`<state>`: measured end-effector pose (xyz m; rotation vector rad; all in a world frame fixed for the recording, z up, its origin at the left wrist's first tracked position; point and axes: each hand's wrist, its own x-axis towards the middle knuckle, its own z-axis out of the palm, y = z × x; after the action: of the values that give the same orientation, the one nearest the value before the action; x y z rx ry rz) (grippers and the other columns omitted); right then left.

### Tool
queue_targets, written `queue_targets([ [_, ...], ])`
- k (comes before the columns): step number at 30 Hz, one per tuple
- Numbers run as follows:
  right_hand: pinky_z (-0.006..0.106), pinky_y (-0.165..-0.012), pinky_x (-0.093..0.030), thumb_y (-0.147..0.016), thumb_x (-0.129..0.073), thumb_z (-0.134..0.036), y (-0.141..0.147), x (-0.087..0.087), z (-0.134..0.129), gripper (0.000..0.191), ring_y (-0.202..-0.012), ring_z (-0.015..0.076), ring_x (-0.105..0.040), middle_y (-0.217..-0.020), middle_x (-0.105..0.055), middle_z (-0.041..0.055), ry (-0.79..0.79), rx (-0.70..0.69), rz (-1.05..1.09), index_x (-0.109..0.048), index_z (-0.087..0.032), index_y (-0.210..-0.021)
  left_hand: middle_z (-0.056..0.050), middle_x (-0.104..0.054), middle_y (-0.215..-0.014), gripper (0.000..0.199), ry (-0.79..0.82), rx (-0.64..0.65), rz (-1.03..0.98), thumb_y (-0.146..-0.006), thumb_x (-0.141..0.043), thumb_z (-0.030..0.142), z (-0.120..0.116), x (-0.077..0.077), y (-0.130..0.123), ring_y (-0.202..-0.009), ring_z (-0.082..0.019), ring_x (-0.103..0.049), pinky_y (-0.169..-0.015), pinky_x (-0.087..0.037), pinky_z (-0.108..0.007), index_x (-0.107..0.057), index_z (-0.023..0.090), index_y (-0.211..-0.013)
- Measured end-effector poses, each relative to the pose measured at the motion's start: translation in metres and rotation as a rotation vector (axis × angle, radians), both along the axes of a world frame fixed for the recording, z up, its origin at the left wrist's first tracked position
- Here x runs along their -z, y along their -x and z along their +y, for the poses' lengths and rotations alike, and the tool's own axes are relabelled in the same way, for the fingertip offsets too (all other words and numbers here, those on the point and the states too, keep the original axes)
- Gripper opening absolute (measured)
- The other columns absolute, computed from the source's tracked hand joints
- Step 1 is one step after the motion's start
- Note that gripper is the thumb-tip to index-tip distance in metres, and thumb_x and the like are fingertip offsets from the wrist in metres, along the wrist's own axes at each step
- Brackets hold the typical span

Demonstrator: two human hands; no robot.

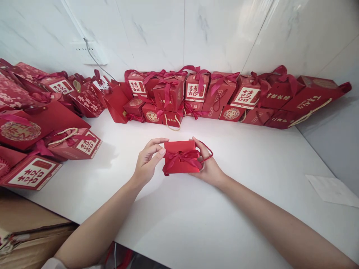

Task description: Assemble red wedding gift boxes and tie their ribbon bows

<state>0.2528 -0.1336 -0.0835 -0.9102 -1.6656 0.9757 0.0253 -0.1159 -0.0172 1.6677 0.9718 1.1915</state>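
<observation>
A small red gift box (179,145) is held between my two hands over the white table. A dark red ribbon (183,157) is tied in a bow across its top. My left hand (148,157) grips the box's left side, its thumb on the upper corner. On the right side my right hand (209,166) is wrapped round the box, with some fingers hidden behind and under it. A twisted red cord handle (211,153) loops out past the right hand.
Red gift boxes (196,87) stand stacked in a row along the marbled wall. More boxes and bags (42,123) crowd the left side. A white paper sheet (333,189) lies on the table (224,224) at right. A cardboard carton (30,231) sits lower left, below a wall socket (88,52).
</observation>
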Motion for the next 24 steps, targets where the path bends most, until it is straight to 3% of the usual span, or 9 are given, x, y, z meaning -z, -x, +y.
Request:
queue_targets([
  [6,0.051,-0.103,-0.047,-0.067,-0.087,-0.037,0.001,-0.002,0.001,0.111,-0.129,0.0327,-0.048,-0.15,-0.032,0.0112,-0.06,-0.005,0.016,-0.016,-0.038,-0.153,-0.009,-0.058,-0.126,0.032,-0.083,-0.035,0.053,-0.094,-0.052,0.039,0.001,0.001,0.0,-0.108,-0.024,-0.058,-0.094,-0.047,-0.04,-0.06,0.018,-0.072],
  [11,0.048,-0.095,-0.053,-0.068,-0.087,-0.037,0.0,-0.002,0.001,0.111,-0.118,0.0304,-0.058,-0.153,-0.029,0.0123,0.021,-0.043,0.023,-0.017,-0.037,-0.153,-0.01,-0.06,-0.124,0.035,-0.117,-0.083,0.077,-0.097,-0.046,0.04,0.001,0.005,-0.003,-0.113,-0.023,-0.056,-0.096,-0.045,-0.038,-0.056,0.018,-0.071],
  [14,0.047,-0.092,-0.055,-0.069,-0.086,-0.038,0.0,-0.003,0.001,0.111,-0.113,0.0294,-0.061,-0.151,-0.034,0.014,0.036,-0.028,0.03,-0.015,-0.034,-0.154,-0.01,-0.056,-0.132,0.028,-0.085,-0.008,-0.021,-0.095,-0.048,0.047,0.005,0.011,-0.001,-0.122,-0.025,-0.053,-0.1,-0.045,-0.04,-0.058,0.021,-0.095],
  [15,0.047,-0.093,-0.055,-0.069,-0.086,-0.038,0.0,-0.003,0.001,0.111,-0.115,0.0298,-0.06,-0.15,-0.036,0.014,0.041,-0.011,0.031,-0.015,-0.033,-0.154,-0.011,-0.053,-0.137,0.034,-0.066,0.06,-0.035,-0.092,-0.051,0.051,0.007,0.014,0.0,-0.127,-0.026,-0.05,-0.102,-0.044,-0.042,-0.054,0.023,-0.111],
  [17,0.05,-0.1,-0.05,-0.069,-0.085,-0.041,0.0,-0.004,0.001,0.108,-0.124,0.0311,-0.053,-0.148,-0.04,0.013,0.045,0.038,0.038,-0.018,-0.031,-0.153,-0.013,-0.044,-0.147,0.068,-0.02,0.218,0.018,-0.083,-0.063,0.056,0.013,0.019,0.004,-0.135,-0.029,-0.043,-0.107,-0.041,-0.046,-0.036,0.029,-0.139],
  [19,0.05,-0.108,-0.044,-0.071,-0.083,-0.044,0.0,-0.005,0.002,0.101,-0.134,0.0312,-0.045,-0.148,-0.041,0.011,0.036,0.072,0.053,-0.024,-0.031,-0.152,-0.014,-0.037,-0.152,0.097,0.022,0.32,0.133,-0.073,-0.076,0.051,0.019,0.023,0.007,-0.139,-0.032,-0.038,-0.11,-0.039,-0.048,-0.02,0.03,-0.15],
  [21,0.048,-0.112,-0.041,-0.074,-0.081,-0.047,0.0,-0.005,0.003,0.096,-0.139,0.0301,-0.039,-0.149,-0.04,0.0096,0.023,0.076,0.087,-0.027,-0.031,-0.151,-0.016,-0.039,-0.15,0.102,0.04,0.346,0.239,-0.067,-0.082,0.044,0.024,0.029,0.007,-0.138,-0.034,-0.04,-0.109,-0.039,-0.049,-0.025,0.027,-0.149],
  [24,0.046,-0.11,-0.044,-0.078,-0.076,-0.049,0.0,-0.003,0.006,0.091,-0.138,0.0293,-0.041,-0.151,-0.037,0.0101,0.061,0.052,0.163,-0.025,-0.03,-0.152,-0.016,-0.053,-0.139,0.09,0.021,0.289,0.327,-0.064,-0.084,0.043,0.031,0.038,0.004,-0.127,-0.036,-0.051,-0.105,-0.042,-0.052,-0.041,0.021,-0.141],
])
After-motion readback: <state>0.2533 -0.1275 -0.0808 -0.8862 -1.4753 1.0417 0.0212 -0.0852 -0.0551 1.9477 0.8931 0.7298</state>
